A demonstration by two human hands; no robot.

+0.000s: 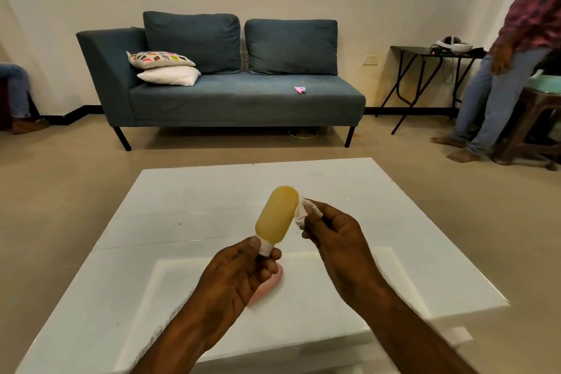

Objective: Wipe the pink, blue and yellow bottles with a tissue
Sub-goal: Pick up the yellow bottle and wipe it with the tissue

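Note:
My left hand point(239, 275) grips the white cap end of the yellow bottle point(277, 214), which points up and away from me over the white table point(188, 206). My right hand point(337, 240) pinches a crumpled white tissue point(303, 211) against the bottle's right side near its rounded top. The pink bottle point(268, 285) lies on the table just under my left hand, mostly hidden by it. No blue bottle shows in this view.
Beyond the table stands a blue sofa point(243, 94) with cushions and a small pink object point(300, 89) on its seat. A person in a checked shirt and jeans point(498, 94) stands at the right beside a black folding table point(425, 70) and a brown stool point(534, 130).

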